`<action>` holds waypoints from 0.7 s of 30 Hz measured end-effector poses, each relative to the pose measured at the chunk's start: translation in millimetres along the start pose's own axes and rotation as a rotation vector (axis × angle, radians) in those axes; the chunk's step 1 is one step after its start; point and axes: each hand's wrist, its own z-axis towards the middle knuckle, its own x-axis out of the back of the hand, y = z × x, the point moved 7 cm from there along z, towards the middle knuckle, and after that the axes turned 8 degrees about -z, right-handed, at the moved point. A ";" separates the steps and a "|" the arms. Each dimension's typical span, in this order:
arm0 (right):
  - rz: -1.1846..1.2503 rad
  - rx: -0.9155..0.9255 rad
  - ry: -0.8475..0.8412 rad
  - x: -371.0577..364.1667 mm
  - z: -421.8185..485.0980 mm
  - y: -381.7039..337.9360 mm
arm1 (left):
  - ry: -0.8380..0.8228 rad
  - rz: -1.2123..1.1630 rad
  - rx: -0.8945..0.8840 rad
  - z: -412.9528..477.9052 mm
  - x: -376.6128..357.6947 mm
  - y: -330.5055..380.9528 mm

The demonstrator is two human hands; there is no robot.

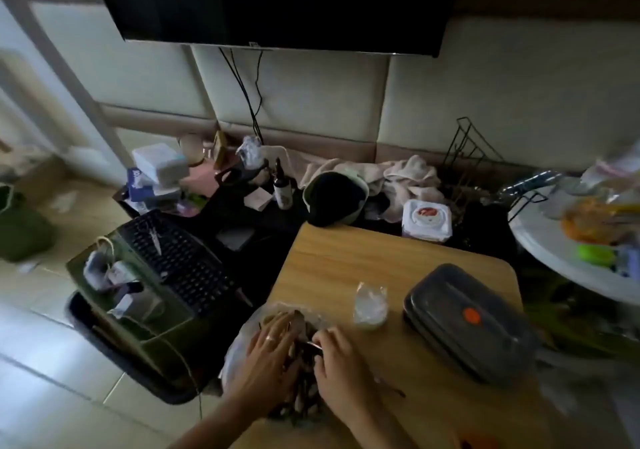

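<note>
Mostly the left hand point(273, 341) and right hand point(341, 367) hide blurred dark pieces point(303, 402).

No legible text; marks on the blue box point(138, 180) and wipes pack point(426, 220) too blurred.

A heap of dark pieces point(301, 403), brown with some pale ones mixed in, lies in a crumpled clear plastic bag point(239, 348) spread open at the near left edge of the wooden table point(346, 268). Blur hides what they are.
</note>
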 end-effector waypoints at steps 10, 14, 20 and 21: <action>-0.364 0.198 0.452 -73.9 32.8 43.2 | 0.272 0.048 -0.142 19.1 -41.8 -18.6; -0.382 0.222 0.488 -78.6 31.1 44.8 | 0.293 0.072 -0.171 15.7 -43.5 -11.9; -0.294 0.221 0.463 -69.9 15.8 48.2 | 0.297 0.104 -0.181 8.2 -48.4 -11.1; -0.289 0.201 0.490 -65.8 10.3 48.1 | 0.286 0.101 -0.168 7.1 -48.6 -11.6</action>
